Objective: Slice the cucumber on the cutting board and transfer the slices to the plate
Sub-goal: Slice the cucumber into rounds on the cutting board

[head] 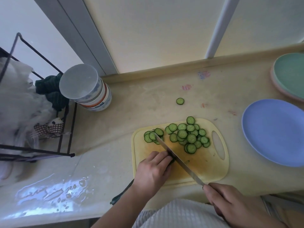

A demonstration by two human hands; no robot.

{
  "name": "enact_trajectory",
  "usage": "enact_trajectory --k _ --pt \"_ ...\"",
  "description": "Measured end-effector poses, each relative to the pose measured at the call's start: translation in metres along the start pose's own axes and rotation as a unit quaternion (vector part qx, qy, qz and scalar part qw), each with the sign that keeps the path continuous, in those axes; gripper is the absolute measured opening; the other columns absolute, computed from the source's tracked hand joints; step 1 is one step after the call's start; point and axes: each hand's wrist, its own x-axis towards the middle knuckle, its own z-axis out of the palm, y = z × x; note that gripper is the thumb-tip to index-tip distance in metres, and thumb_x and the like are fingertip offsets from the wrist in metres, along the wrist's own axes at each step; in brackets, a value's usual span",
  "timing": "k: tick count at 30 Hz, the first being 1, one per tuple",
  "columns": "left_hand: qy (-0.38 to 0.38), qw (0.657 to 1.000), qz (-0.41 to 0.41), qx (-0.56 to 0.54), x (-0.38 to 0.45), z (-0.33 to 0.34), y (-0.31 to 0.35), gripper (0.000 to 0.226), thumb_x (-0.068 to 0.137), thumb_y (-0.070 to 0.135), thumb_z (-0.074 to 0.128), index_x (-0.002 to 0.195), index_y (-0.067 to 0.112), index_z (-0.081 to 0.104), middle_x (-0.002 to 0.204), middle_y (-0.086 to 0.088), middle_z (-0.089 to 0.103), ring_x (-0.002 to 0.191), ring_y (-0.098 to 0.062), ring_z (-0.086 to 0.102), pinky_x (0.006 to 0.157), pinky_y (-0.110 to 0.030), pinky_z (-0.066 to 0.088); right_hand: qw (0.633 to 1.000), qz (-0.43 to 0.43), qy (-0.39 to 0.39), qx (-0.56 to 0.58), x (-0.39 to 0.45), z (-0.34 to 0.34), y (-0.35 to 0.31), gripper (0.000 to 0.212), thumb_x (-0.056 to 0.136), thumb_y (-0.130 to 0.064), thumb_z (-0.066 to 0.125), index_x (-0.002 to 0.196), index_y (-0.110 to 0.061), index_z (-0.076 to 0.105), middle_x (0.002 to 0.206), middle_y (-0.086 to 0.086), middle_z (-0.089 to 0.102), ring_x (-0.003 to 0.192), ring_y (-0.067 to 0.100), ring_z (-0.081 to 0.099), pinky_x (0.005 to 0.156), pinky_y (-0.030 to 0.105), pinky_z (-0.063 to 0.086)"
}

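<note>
Cream-coloured worktop (pixel 148 99) runs beneath a pale window wall and carries a pale yellow plastic cutting board (pixel 205 163) with a handle slot. On the board, the last dark green cucumber stub (pixel 171 160) sits almost hidden under the curled fingertips of the left hand (pixel 153 171), which pins it down. Right against those fingertips lies the long steel knife (pixel 177 158), its tip among a small group of slices, its handle gripped by the right hand (pixel 230 204). A heap of round green cucumber slices (pixel 189 137) covers the board's far half; one stray slice (pixel 180 101) lies on the worktop beyond. To the right rests a round blue plate (pixel 276 134), bare, with stacked green and pink plates (pixel 291 79) behind it. Far left stand a white cylindrical container (pixel 85 88) and a black wire rack (pixel 41 129).
</note>
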Motion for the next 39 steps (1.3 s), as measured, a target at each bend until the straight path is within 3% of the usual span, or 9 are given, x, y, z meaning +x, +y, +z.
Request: enact_trajectory --k 10,15,20,23,26,29,34,37,39 --pt "0.001 1.0 0.01 -0.002 0.0 0.004 -0.001 0.018 0.092 0.018 0.062 0.105 0.014 0.074 0.111 0.003 0.069 0.091 -0.019 0.065 0.067 -0.03 0.057 1.0 -0.006 -0.015 -0.002 0.007 0.004 0.004 0.048 0.099 -0.043 0.038 0.076 -0.001 0.047 0.059 0.0 0.043 0.054 0.004 0.04 0.059 0.017 0.037" --pt "-0.007 1.0 -0.003 -0.003 0.0 0.004 -0.002 0.021 0.086 0.015 0.068 0.106 0.015 0.074 0.112 0.004 0.069 0.092 -0.018 0.065 0.068 -0.029 0.057 0.998 -0.056 -0.017 0.004 0.026 0.019 0.015 0.059 0.085 -0.066 0.03 0.066 -0.012 0.045 0.054 -0.004 0.047 0.054 0.005 0.043 0.061 0.028 0.039" --pt "-0.012 1.0 -0.015 -0.011 0.002 0.002 -0.003 0.023 0.084 0.016 0.068 0.106 0.017 0.073 0.111 0.006 0.068 0.092 -0.017 0.064 0.066 -0.03 0.057 0.997 -0.081 0.007 0.005 0.035 0.032 0.03 0.074 0.08 -0.083 0.022 0.07 -0.016 0.05 0.071 0.014 0.057 0.068 0.021 0.056 0.071 0.04 0.045" --pt "-0.023 0.999 -0.027 -0.012 0.002 0.002 -0.003 0.025 0.082 0.016 0.07 0.107 0.018 0.073 0.113 0.007 0.067 0.092 -0.018 0.064 0.063 -0.032 0.056 0.997 -0.082 0.008 0.007 0.033 0.031 0.028 0.068 0.083 -0.077 0.025 0.069 -0.015 0.049 0.068 0.014 0.054 0.063 0.019 0.053 0.069 0.038 0.045" --pt "-0.016 0.999 -0.024 -0.016 0.003 0.001 0.0 0.025 0.08 0.015 0.073 0.105 0.019 0.071 0.112 0.008 0.066 0.091 -0.017 0.063 0.06 -0.031 0.056 0.997 -0.068 0.007 0.02 0.03 0.024 0.026 0.056 0.087 -0.061 0.034 0.069 -0.009 0.047 0.056 0.001 0.045 0.054 0.005 0.042 0.06 0.028 0.038" --pt "-0.008 0.999 -0.028 -0.016 0.003 0.0 0.002 0.025 0.08 0.016 0.074 0.104 0.02 0.068 0.11 0.008 0.064 0.089 -0.017 0.062 0.058 -0.031 0.054 0.998 -0.051 -0.007 0.042 0.028 0.018 0.034 0.048 0.096 -0.047 0.039 0.07 -0.006 0.045 0.052 -0.005 0.04 0.051 0.003 0.038 0.056 0.022 0.034" --pt "-0.014 0.999 -0.041 -0.015 0.002 -0.001 0.003 0.023 0.079 0.02 0.074 0.102 0.021 0.07 0.109 0.009 0.064 0.09 -0.016 0.061 0.057 -0.03 0.055 0.997 -0.05 -0.019 0.048 0.026 0.006 0.042 0.046 0.094 -0.049 0.037 0.064 -0.014 0.042 0.053 -0.003 0.039 0.051 0.008 0.037 0.053 0.021 0.033" --pt "0.015 0.992 -0.12 -0.041 0.008 -0.008 0.005 0.022 0.083 0.034 0.068 0.102 0.023 0.073 0.111 0.009 0.066 0.098 -0.014 0.06 0.071 -0.024 0.054 0.997 -0.062 -0.022 0.033 0.028 -0.002 0.045 0.049 0.09 -0.053 0.037 0.065 -0.011 0.044 0.052 -0.003 0.042 0.051 0.007 0.038 0.055 0.02 0.035" --pt "0.051 0.982 -0.175 -0.053 0.019 -0.012 0.0 0.029 0.085 0.033 0.066 0.108 0.018 0.073 0.116 0.003 0.065 0.107 -0.018 0.058 0.085 -0.027 0.05 0.997 -0.067 -0.03 0.032 0.03 -0.005 0.047 0.05 0.09 -0.055 0.037 0.065 -0.012 0.044 0.052 -0.003 0.042 0.052 0.008 0.039 0.056 0.022 0.035"
